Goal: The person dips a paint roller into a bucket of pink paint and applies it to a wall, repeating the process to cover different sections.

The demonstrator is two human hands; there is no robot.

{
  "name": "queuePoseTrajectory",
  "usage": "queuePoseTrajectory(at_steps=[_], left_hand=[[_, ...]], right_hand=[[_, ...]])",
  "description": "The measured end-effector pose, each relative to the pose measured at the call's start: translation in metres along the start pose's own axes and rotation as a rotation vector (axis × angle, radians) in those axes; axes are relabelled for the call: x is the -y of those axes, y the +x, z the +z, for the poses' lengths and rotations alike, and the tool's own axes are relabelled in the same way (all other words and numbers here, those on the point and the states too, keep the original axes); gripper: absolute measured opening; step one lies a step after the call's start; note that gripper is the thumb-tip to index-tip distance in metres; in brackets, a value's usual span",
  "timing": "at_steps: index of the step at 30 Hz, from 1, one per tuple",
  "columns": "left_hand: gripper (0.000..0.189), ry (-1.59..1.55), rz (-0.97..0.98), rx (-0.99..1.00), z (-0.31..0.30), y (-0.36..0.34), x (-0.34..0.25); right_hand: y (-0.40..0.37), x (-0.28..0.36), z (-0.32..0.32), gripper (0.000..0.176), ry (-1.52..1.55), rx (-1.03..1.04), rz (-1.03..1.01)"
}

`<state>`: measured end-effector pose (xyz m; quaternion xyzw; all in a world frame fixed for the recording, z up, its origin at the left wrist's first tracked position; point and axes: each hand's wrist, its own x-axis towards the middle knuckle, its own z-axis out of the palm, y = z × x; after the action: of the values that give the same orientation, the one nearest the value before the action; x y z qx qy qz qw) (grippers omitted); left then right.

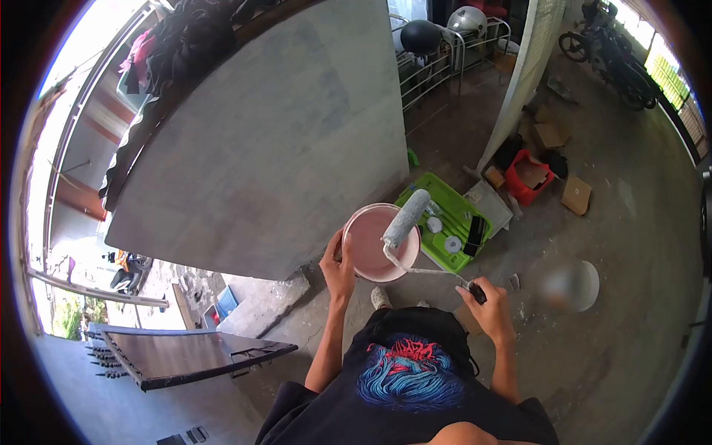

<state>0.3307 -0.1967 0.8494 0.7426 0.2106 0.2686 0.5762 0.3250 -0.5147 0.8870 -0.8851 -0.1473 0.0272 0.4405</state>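
Observation:
My left hand (339,268) grips the left rim of a bucket (366,256), which is pinkish inside with a pale rim. In my right hand (486,302) is the dark handle of a paint roller (406,219). The roller's grey, fuzzy sleeve lies slanted over the right side of the bucket's mouth, and its thin whitish frame runs down to my fingers. Just beyond the bucket, a bright green tray (437,194) on the floor carries small round pieces and a black item.
A grey wall (267,141) rises ahead on the left. A round white lid-like thing (589,285) lies on the floor at right, partly blurred. Farther off are a red bag (528,178), cardboard pieces (576,195), a pale post (519,81) and a motorcycle (612,59). A low metal gate (193,356) stands at left.

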Motion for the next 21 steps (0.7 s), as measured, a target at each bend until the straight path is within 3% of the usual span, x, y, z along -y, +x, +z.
queuePoseTrajectory(at_steps=[9, 21], left_hand=[[0.034, 0.126, 0.126, -0.030, -0.001, 0.002, -0.020], [0.034, 0.182, 0.002, -0.001, -0.022, 0.011, -0.001]], right_hand=[[0.008, 0.001, 0.002, 0.023, -0.202, -0.022, -0.081], [0.041, 0.020, 0.055, 0.033, -0.384, -0.033, -0.121]])
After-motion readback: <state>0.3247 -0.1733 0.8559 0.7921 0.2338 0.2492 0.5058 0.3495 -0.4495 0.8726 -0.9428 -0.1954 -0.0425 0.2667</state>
